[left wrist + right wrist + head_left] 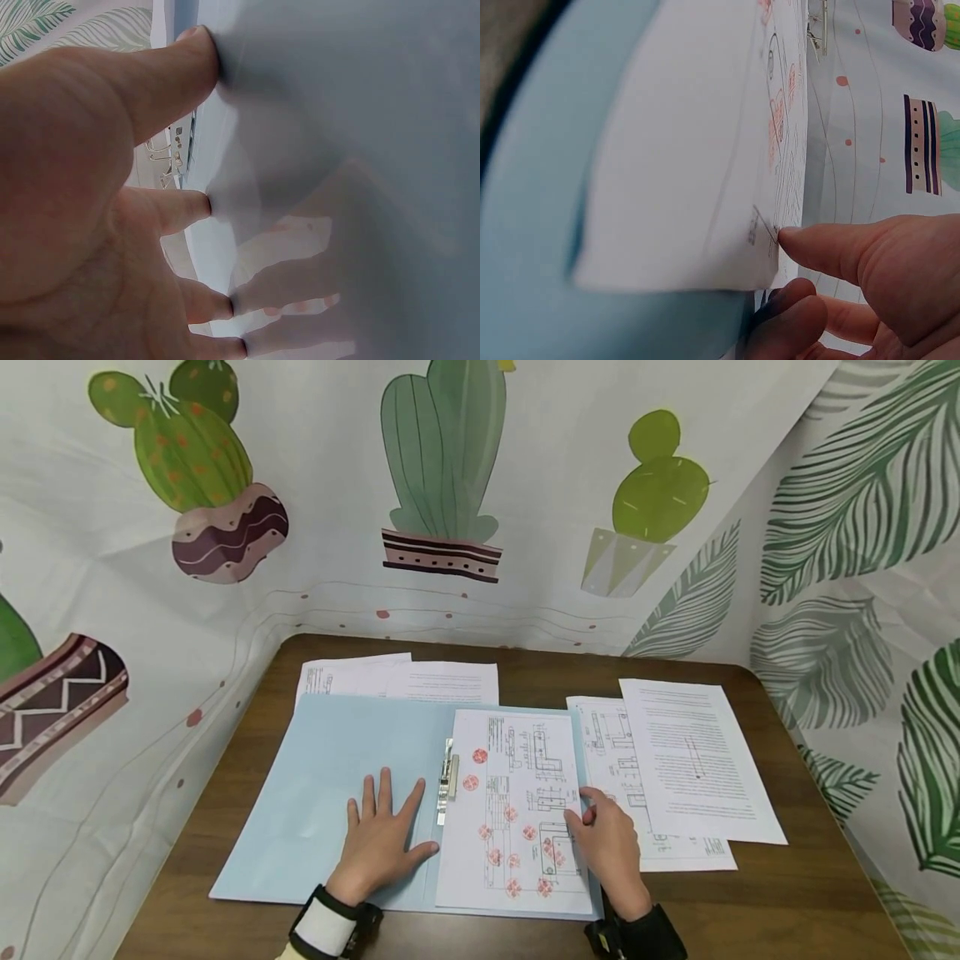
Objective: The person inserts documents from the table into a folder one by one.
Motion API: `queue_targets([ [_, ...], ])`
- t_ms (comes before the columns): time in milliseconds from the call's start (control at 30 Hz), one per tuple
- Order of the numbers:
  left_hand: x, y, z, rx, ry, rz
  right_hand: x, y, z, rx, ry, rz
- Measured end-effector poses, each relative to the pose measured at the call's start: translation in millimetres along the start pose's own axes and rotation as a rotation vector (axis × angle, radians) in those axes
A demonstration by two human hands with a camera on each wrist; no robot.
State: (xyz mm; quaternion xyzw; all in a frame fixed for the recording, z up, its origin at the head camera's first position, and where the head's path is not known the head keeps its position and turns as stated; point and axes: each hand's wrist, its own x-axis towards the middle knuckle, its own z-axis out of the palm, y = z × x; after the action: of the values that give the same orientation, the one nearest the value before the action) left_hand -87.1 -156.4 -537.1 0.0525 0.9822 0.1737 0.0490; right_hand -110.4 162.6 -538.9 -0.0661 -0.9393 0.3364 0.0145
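Note:
A light blue folder (360, 727) lies spread on the table, with a metal clip (447, 782) at its spine. On its right half is a white drawing sheet (517, 802) with technical drawings and several red stamps. My left hand (381, 847) rests on the bare left cover, fingers spread, and the left wrist view shows the fingertips touching its glossy surface. At the sheet's right edge, my right hand (606, 843) pinches with thumb and curled fingers. In the right wrist view the thumb (817, 247) presses on the sheet; the fingertips are partly hidden.
To the folder's right, a printed text page (693, 760) overlaps another drawing page (686, 853). More papers (450, 681) stick out behind the folder. The brown wooden table (795, 885) meets a cactus-patterned cloth (540, 602) at the back.

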Motion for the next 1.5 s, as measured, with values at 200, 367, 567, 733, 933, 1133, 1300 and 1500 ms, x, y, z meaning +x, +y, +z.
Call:
queue_targets([
  [200, -1.9, 0.3, 1.6, -0.009, -0.005, -0.003, -0.6, -1, 1, -0.014, -0.012, 0.011],
  [367, -1.7, -0.4, 1.7, -0.01, -0.004, -0.003, -0.4, -1, 1, -0.017, -0.019, 0.007],
  [567, -1.1, -0.7, 1.6, -0.007, -0.001, 0.0, 0.2, -1, 2, -0.018, -0.018, 0.006],
  [733, -0.8, -1.3, 2.3, -0.003, 0.0, -0.002, -0.2, -2, 1, -0.013, -0.02, 0.006],
  [933, -1.2, -0.7, 2.3, -0.005, 0.006, 0.002, 0.1, -3, -4, 0.005, -0.031, 0.009],
  [1133, 0.2, -1.5, 1.1, -0.001, 0.012, 0.005, 3.3, -3, -19, 0.007, -0.017, -0.023],
  [1300, -0.5, -1.3, 1.1, 0.006, 0.004, 0.002, 9.1, -3, -35, -0.024, 0.015, -0.076],
  [1500, -1.2, -0.2, 1.0, 0.011, 0.003, -0.001, 19.8, -2, -55, -0.052, 0.086, -0.182],
])
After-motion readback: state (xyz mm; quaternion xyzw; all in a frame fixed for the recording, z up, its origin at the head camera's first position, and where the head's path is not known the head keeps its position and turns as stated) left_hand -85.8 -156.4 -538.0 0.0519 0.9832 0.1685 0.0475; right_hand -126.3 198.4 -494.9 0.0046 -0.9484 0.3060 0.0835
